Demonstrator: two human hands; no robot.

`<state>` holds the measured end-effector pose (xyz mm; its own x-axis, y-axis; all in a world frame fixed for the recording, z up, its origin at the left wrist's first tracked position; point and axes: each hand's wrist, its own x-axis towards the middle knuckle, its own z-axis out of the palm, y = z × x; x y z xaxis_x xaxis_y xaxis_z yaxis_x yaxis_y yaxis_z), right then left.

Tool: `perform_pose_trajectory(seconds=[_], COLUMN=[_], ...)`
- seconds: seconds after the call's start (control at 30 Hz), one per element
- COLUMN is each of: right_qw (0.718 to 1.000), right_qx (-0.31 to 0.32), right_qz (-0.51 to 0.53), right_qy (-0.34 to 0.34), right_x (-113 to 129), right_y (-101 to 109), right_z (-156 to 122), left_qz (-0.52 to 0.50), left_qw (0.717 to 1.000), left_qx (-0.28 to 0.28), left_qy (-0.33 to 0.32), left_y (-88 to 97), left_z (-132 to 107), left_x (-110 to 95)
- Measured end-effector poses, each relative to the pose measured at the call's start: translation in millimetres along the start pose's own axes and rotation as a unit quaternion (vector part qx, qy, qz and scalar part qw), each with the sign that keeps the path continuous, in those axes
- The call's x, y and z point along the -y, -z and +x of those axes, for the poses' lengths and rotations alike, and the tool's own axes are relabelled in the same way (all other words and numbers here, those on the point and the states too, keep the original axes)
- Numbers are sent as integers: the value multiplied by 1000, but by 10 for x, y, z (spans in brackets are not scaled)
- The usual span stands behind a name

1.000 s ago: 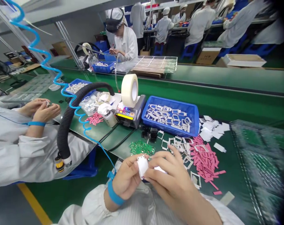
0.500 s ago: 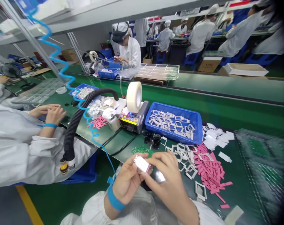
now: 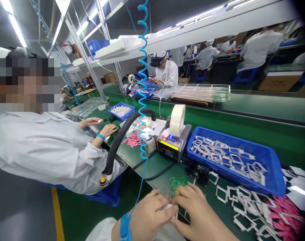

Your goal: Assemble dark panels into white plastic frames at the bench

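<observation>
My left hand [image 3: 148, 211] is curled over a small part [image 3: 175, 216], fingers closed down on it from above; the part is white with a pinkish edge and is held just above my lap, at the bench's near edge. My right hand [image 3: 192, 209] is partly open: thumb and forefinger bracket the right end of the part, but blur and overlap prevent confirming whether they pinch it or only touch it. The two-handed hold presumably keeps so small a piece steady. A blue wristband [image 3: 125, 226] is fitted at my left wrist; its cord rises into a hanging coil [image 3: 143, 63], likely to leave the arm slack. Just beyond my fingers on the bench [image 3: 128, 154] lie green boards [image 3: 177, 183], with black parts [image 3: 202, 174] behind them. To the right, loose frames [image 3: 243, 192] are heaped next to pink strips [image 3: 285, 211]; each kind lies mostly in its own pile, probably for quick picking. Behind the frames stands a blue tray [image 3: 278, 174] of further frames, its walls evidently containing the bulk supply. Left of the tray is a dispenser [image 3: 170, 147] with a tape roll [image 3: 176, 120] upright on top, then a bottle [image 3: 149, 145]. Farther left, beyond a black hose [image 3: 117, 144], a co-worker's hand [image 3: 109, 130] rests near other boards.
</observation>
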<state>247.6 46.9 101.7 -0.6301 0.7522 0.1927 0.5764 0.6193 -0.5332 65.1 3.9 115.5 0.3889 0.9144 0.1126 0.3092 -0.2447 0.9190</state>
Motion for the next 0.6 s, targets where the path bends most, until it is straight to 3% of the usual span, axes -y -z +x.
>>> perform_pose_trajectory(seconds=[0.13,0.2,0.27,0.33,0.37,0.4,0.43,0.47,0.53,0.6], right_qw=[994,982,934,857,822,794,772,744,690,649], right_qx=[74,94,73,4,-40,-81,-116,-144,-183,-209], right_qz=[60,149,317,458,494,510,516,527,550,568], right_qy=[-46,-74,-145,-237,-281,-320,-353,-385,-434,-462], right_x=[177,237,232,134,52,-46,-152,-255,-424,-512], right_y=[-76,-127,-187,-243,-265,-282,-294,-301,-307,-315], right_z=[96,142,211,308,363,422,484,548,677,797], left_qz=[64,86,35,-119,-245,-383,-501,-519,-531,-540], left_qw=[997,996,998,974,928,841,725,685,640,614], left_qx=[27,18,-13,-88,-156,-270,-377,-432,-501,-536], left_qy=[-30,-14,56,173,232,270,285,274,240,210], left_y=[37,21,-2,3,29,75,141,224,414,583], left_z=[-179,-289,-425,-584,-667,-750,-830,-904,-1031,-1120], left_x=[119,234,444,765,956,1154,1347,1520,1773,1883])
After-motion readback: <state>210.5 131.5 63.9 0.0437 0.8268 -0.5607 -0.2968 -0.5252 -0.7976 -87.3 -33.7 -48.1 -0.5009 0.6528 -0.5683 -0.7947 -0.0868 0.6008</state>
